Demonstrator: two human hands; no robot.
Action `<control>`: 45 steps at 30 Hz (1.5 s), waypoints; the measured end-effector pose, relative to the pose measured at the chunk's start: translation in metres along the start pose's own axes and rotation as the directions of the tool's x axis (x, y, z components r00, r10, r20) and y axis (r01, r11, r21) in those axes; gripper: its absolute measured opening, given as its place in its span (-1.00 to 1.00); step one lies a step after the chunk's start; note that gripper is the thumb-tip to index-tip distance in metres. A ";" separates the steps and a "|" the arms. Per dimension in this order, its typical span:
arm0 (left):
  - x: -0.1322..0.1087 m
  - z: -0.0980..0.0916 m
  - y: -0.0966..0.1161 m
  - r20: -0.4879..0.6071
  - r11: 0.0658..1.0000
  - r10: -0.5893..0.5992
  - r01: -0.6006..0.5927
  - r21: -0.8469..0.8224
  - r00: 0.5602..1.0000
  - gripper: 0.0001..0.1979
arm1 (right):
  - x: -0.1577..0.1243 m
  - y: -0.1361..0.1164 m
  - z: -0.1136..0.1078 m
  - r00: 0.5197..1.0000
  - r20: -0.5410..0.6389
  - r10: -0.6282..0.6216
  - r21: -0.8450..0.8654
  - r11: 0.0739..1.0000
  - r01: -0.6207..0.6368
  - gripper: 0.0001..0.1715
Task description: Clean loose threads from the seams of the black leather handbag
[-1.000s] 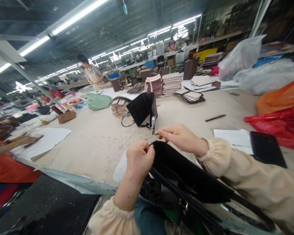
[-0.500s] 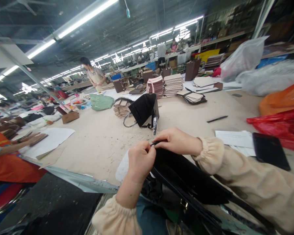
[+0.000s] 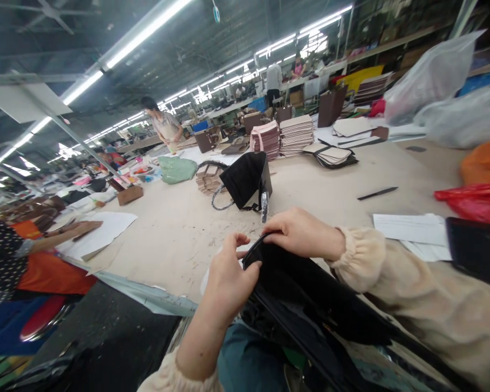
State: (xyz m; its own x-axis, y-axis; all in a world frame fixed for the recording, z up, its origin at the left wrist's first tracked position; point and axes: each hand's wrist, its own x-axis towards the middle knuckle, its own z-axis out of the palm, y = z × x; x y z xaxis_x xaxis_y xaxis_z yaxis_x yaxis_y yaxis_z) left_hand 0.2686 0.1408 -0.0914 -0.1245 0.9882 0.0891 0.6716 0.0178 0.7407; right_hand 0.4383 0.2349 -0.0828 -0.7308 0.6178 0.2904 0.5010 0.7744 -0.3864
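Note:
A black handbag [image 3: 310,288] lies open-mouthed at the table's near edge, over my lap, slanting down to the lower right. My right hand [image 3: 304,233] pinches the far end of its rim between thumb and fingers. At the same corner, my left hand [image 3: 228,275] has its thumb on the inner side of the rim and its fingers loosely spread around the outside. The bag's lower part is dark and partly hidden by my right sleeve. Beyond my hands stands a smaller black bag [image 3: 245,182] with wrapped handles.
A black pen-like strip [image 3: 378,193], white papers [image 3: 412,228] and a dark flat tablet-like thing [image 3: 477,250] lie to the right, near a red plastic bag [image 3: 473,198]. Stacked panels [image 3: 296,136] stand behind. At left, a co-worker's hand [image 3: 85,228] rests over white paper.
My left fingers have loosened from a tight pinch and spread around the rim. The bag's corner now shows wider between my hands. The view has turned slightly left.

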 end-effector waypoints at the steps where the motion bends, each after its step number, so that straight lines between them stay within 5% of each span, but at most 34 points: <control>1: 0.000 0.000 0.001 -0.005 1.000 0.001 -0.001 0.001 1.000 -0.59 | 0.000 0.000 0.000 1.000 0.002 0.001 0.002 1.000 -0.001 -0.79; 5: -0.002 -0.001 0.003 -0.064 0.996 0.021 -0.015 0.084 0.998 -0.68 | 0.000 0.002 0.000 1.000 0.014 0.009 0.011 1.000 -0.009 -0.78; 9: -0.007 -0.003 0.005 -0.180 0.945 0.197 -0.138 0.296 0.964 -0.80 | 0.000 0.002 0.000 1.000 0.010 0.020 0.013 1.000 -0.020 -0.78; 14: -0.008 -0.003 0.009 -0.154 0.857 0.351 -0.251 0.450 0.924 -0.81 | -0.001 0.001 0.000 1.000 0.002 0.020 0.006 1.000 -0.020 -0.78; 30: -0.008 -0.002 0.005 -0.077 0.858 0.412 -0.357 0.369 0.908 -0.95 | -0.002 -0.001 0.001 0.999 0.003 0.039 -0.018 0.999 -0.038 -0.78; 37: -0.004 -0.001 0.009 -0.063 0.856 0.387 -0.334 0.394 0.920 -0.81 | -0.002 0.000 0.001 0.999 -0.007 0.036 -0.027 0.999 -0.036 -0.78; 45: -0.002 0.003 0.011 -0.104 0.859 0.356 -0.282 0.427 0.929 -0.94 | -0.002 0.001 0.002 0.999 -0.008 0.037 -0.033 0.999 -0.037 -0.76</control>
State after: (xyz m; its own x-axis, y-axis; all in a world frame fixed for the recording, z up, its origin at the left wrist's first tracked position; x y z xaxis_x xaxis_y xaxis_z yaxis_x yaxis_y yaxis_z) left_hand 0.2786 0.1395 -0.0859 0.0479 0.9084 0.4153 0.9242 -0.1980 0.3265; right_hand 0.4391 0.2343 -0.0851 -0.7083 0.6468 0.2827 0.5429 0.7552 -0.3674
